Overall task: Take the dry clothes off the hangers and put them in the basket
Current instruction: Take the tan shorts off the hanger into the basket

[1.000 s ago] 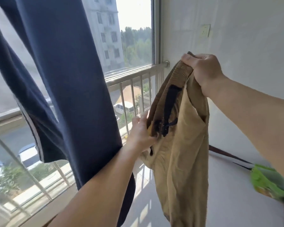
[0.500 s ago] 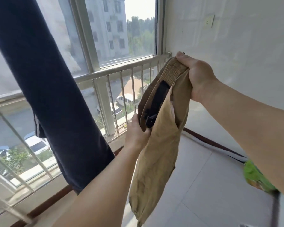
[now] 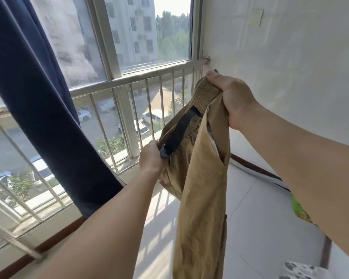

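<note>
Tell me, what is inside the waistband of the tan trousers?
A black hanger lies inside the tan trousers; the left hand pinches its lower end. Its upper part is hidden by fabric.

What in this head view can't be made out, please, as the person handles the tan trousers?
- Tan trousers: the legs run off the bottom edge.
- Black strap: its lower end is hidden behind the left hand.
- Waistband part inside the right hand: covered by the fingers.
- Navy garment: its top is cut off by the upper edge.
- Green object: mostly hidden by the right forearm.
</note>
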Demonstrator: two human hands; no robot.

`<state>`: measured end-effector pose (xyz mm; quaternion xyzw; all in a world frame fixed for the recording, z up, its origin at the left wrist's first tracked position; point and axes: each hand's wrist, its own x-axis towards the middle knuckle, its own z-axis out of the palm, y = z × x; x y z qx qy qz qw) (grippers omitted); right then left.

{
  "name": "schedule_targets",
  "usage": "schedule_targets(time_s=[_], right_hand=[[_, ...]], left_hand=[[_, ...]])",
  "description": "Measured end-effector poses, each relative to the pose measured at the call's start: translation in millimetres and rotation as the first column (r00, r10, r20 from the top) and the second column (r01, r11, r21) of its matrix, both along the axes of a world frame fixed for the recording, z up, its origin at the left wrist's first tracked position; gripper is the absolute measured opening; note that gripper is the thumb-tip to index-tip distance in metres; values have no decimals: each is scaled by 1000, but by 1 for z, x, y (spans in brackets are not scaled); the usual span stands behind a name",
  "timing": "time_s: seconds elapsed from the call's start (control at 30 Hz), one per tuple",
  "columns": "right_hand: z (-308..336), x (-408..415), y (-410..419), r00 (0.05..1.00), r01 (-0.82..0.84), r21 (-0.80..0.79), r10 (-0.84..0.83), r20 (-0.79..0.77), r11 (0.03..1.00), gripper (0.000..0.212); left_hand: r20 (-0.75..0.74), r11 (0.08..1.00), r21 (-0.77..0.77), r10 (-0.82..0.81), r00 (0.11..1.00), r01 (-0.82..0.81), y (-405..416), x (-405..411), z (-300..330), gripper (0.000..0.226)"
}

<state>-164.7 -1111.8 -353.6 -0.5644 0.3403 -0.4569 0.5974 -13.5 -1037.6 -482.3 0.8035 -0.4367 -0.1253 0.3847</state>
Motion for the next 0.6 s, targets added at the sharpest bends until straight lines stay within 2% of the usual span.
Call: schedule_targets(time_s=[0.13,0.23,0.33,0.4,0.5,0.53,0.6], right_hand=[[-22,-15,-3,992,29,-58,-36,-124,998,21],[-41,-31,-3,964,-41,-12,37,-264,999,17],[-55,-43,3,850,-149,138,198,-488,979,29],[-63,-43,11,737,-152,160,220,-640,975,32],[-77,-40,29,582,-19,12,20,-813,1000,23],[-82,-40,33,556,40,-39,-55,-829,998,25],[-90,-39,43,562,147,-98,-164,-811,984,32]], left_hand=[[47,995,98,-8,999,3,20,16,4,20],[133,973,224,-81,988,50,43,29,0,30],[189,946,316,-143,971,78,61,38,-2,33],[202,918,381,-194,960,105,72,40,-4,30],[216,890,430,-261,941,148,89,44,-6,24],[206,892,422,-266,942,160,95,45,-7,22],[127,897,390,-277,953,209,107,48,-5,19]])
